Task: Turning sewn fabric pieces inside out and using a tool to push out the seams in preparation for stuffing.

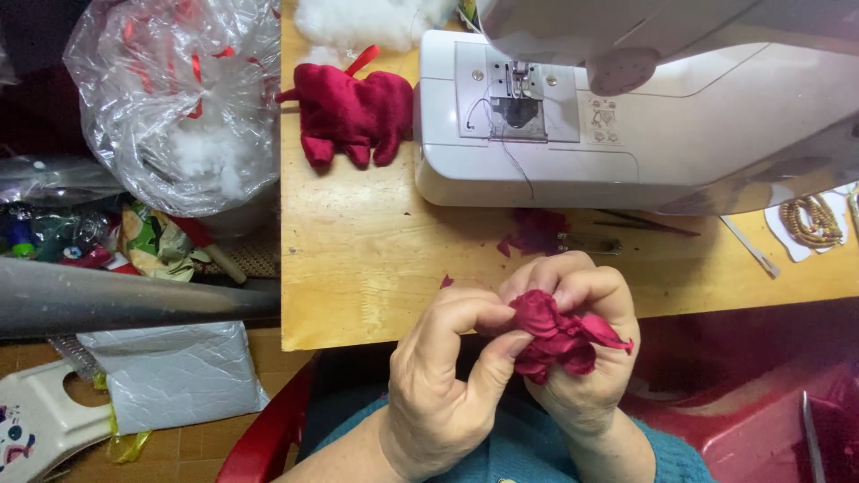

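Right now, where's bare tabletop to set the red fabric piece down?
Bare wood lies on the table between the stuffed red toy, the sewing machine and the near edge. Crowded: red scraps and tweezers by the machine; both hands hold the fabric piece.

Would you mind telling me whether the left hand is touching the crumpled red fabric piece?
Touching. The head view shows the left hand with thumb and forefinger pinched on the crumpled red fabric piece, which the right hand also grips.
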